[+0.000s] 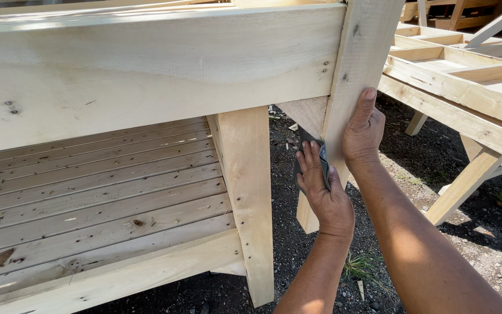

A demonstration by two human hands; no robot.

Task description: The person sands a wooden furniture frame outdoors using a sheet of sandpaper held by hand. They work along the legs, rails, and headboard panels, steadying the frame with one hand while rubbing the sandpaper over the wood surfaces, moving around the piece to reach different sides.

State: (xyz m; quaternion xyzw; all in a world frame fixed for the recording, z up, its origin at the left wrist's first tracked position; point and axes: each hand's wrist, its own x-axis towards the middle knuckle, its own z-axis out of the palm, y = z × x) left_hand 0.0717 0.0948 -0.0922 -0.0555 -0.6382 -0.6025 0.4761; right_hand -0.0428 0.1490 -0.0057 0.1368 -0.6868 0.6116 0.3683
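— Where's the sandpaper?

— The sandpaper [321,164] lies pressed under the left hand [322,192], against the inner face of the post [355,64]. The fingers are flat and close together over it, so only a dark grey strip shows along their right edge and above the fingertips.

— And the other hand?

— The right hand [363,131] is just beside it, on the post's outer face, thumb pointing up along the wood, palm flat on the board. Whether its fingers curl round the far edge I cannot tell; they are hidden behind the post.

— What's the post made of?

— Pale raw softwood, rough-sawn, with a few dark knots. It slants down and stands against the end of a wide apron board [146,75] with a pair of screw heads near the joint. A brace [306,116] sits in the corner right above the left hand.

— Anything below?

— A slatted shelf [100,186] of narrow boards, slightly grey and flecked, and a square leg [248,192] in front with small nail holes. Dark gravel ground [297,244] lies beneath.

— To the right?

— A second bench [454,81] of the same pale wood, well apart, cut off by the frame edge. The post's foot is partly hidden behind the left wrist.
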